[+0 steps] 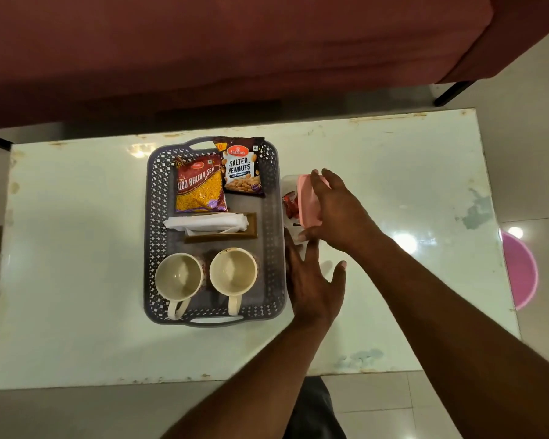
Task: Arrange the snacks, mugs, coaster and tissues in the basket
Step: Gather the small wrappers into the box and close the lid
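- The grey basket (214, 320) sits on the pale table (393, 172), and most of the task's things are already inside it, laid in rows so each has its own space
- At the far end lie two snack packets side by side, the bhujia packet (200, 188) on the left and the peanut packet (242, 167) on the right, flat so they take little height
- Across the middle is the brown holder (251, 231) with the white tissues (206, 222) lying on it
- At the near end stand two mugs, the left mug (178, 275) and the right mug (233, 270), upright and close together, handles pointing toward the person, likely for an easy grab
- Outside the basket, just beside its right wall, is a clear box (288, 182) with red-wrapped snacks (290, 205) showing inside; it looks like the last thing to go in
- The right hand (336, 213) curls over the box's pink lid (308, 204), fingers and thumb wrapped round its edges, apparently seating or lifting it; I cannot tell which
- The left hand (314, 280) is spread flat, fingers wide, holding nothing, fingertips reaching the near end of the box as if to steady it
- I cannot pick out a coaster
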